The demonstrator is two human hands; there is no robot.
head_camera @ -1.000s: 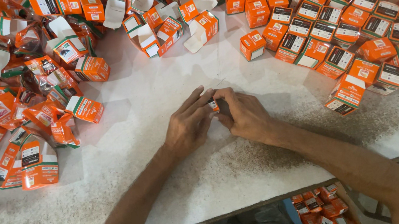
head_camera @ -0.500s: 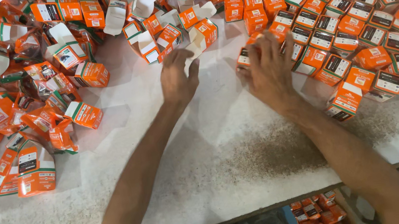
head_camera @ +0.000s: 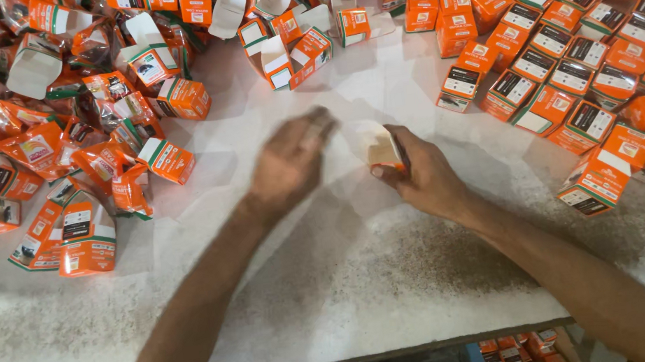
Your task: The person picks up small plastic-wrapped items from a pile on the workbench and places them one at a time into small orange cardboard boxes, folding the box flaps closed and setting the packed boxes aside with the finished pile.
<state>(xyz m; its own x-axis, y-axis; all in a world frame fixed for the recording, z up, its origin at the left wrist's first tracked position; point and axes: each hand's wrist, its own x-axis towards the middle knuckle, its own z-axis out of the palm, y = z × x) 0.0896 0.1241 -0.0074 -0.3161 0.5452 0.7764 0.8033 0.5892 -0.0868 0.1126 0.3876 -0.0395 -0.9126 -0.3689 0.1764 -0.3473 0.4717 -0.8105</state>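
While both forearms reach in from the lower edge of the view, we note the right hand (head_camera: 424, 178) resting low over the pale speckled stone bench (head_camera: 336, 287), wrist bent slightly inward. Its fingers (head_camera: 394, 171) are closed around a small orange-and-white cardboard carton (head_camera: 378, 145) with its white flap open, held near the middle of the bench, just above the surface. The carton tilts toward the left hand.

The left hand (head_camera: 291, 160) lies just beside the carton, palm down, wrist straight with the forearm. Its fingers (head_camera: 316, 121) are extended and loosely spread, gripping nothing; motion blur softens them, so we cannot tell whether the tips touch the carton's flap.

Surroundings:
- To the person's left, a loose heap of crumpled orange cartons and foil wrappers (head_camera: 42, 135), lying at all angles, several with white flaps open.
- To the person's right, orderly diagonal rows of closed orange cartons with dark label panels (head_camera: 589, 63), set side by side and touching.
- Along the far edge, a scatter of open cartons with white insides showing (head_camera: 275, 13).
- Under the front edge of the bench, more orange packs (head_camera: 519, 350) show below, partly hidden.

The bench between the two forearms is bare, with darker speckling near the right forearm.
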